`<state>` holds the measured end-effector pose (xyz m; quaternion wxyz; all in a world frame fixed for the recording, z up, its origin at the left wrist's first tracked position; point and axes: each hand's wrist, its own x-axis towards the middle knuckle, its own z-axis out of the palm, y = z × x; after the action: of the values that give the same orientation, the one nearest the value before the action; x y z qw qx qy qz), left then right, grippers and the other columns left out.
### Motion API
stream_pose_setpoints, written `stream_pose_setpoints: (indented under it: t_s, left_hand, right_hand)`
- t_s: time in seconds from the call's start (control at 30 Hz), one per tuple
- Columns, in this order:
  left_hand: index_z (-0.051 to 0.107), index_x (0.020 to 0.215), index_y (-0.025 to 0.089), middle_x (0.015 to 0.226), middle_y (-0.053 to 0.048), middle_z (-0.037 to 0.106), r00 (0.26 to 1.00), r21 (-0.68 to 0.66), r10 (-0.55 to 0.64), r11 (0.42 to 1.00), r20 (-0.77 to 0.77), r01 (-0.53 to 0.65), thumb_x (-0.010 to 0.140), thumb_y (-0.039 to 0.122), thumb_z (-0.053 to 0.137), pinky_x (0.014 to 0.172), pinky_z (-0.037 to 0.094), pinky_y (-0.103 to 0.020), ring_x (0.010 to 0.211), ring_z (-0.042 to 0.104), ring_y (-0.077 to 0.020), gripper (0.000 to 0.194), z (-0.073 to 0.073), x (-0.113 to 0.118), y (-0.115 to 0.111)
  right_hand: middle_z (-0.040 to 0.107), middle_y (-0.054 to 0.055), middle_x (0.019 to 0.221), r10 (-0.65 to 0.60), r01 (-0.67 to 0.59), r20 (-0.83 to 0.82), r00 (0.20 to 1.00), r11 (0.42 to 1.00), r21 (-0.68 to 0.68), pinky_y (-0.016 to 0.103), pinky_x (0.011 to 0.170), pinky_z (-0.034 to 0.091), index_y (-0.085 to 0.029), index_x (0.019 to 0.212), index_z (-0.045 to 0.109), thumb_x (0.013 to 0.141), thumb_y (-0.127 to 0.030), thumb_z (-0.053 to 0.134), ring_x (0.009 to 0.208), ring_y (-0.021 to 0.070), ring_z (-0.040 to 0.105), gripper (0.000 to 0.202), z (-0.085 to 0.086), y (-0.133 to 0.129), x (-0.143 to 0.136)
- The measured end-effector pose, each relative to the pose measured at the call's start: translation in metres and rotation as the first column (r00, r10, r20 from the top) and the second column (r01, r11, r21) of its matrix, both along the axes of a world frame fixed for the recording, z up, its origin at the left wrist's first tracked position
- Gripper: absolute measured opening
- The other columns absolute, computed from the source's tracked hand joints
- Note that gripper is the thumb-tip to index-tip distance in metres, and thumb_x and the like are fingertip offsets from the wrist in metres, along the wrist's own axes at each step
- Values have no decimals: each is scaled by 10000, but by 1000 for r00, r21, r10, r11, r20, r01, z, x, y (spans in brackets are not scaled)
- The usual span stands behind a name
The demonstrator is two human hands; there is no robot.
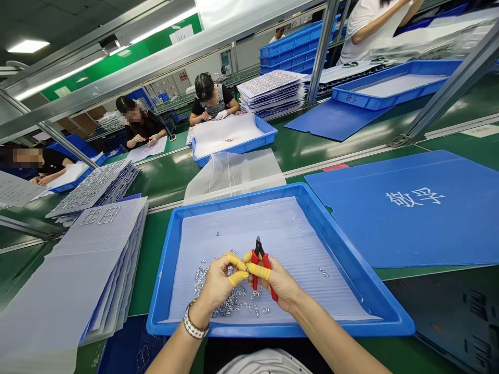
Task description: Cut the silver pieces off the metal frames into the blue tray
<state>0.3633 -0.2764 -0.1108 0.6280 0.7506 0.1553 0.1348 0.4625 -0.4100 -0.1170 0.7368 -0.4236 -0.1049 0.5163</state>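
My right hand (283,283) is closed around a pair of red-handled nippers (265,258), with their dark jaws pointing away from me. Yellow finger cots cover the thumb and fingertips of both hands. The fingertips of my left hand (220,278) are pinched together and meet the right thumb and forefinger. Whatever small thing sits between them is mostly hidden. Below the hands, a heap of small shiny silver parts (230,304) lies on a white foam sheet (312,280). That sheet lines a blue tray (385,317). A few silver parts (323,272) lie apart from the heap.
Layered white sheets (74,275) with silver frames on top stand left of the tray. A blue board (429,228) with white characters lies to the right. Behind the tray are a clear plastic sheet (237,174) and another blue tray (268,136). Several people work across the bench.
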Motion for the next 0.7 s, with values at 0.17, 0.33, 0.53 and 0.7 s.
stream_pose_setpoints:
  t_s: [0.17,0.33,0.53,0.7]
  left_hand:
    - [674,732,166,724,-42,644,999,180,-38,983,-22,41,745,244,722,678,466,-287,674,556,-155,93,6,2,0]
    - [686,979,189,916,-63,691,992,370,-60,924,-109,96,778,218,674,780,489,-304,783,613,-170,203,7,9,31]
    - [681,934,213,926,-57,660,961,649,63,749,-270,133,789,142,614,886,438,-396,903,588,-220,175,-19,25,68]
    - [668,818,208,905,-79,634,940,778,54,578,-337,246,771,180,652,879,406,-424,962,552,-266,57,-35,38,51]
  right_hand:
    - [604,1,712,57,-35,315,947,996,-76,306,610,415,-196,861,618,728,-409,722,641,161,534,272,-2,0,8]
    - [677,31,896,222,149,765,604,912,-382,319,718,439,-230,983,604,831,-347,564,801,206,611,196,-3,-7,37]
    - [676,6,739,495,176,763,416,779,-601,265,605,364,-232,832,607,748,-164,573,681,191,609,113,-9,-11,62]
    - [606,-5,613,552,210,753,357,738,-641,267,560,288,-222,772,572,726,-132,572,591,184,559,101,-18,-6,58]
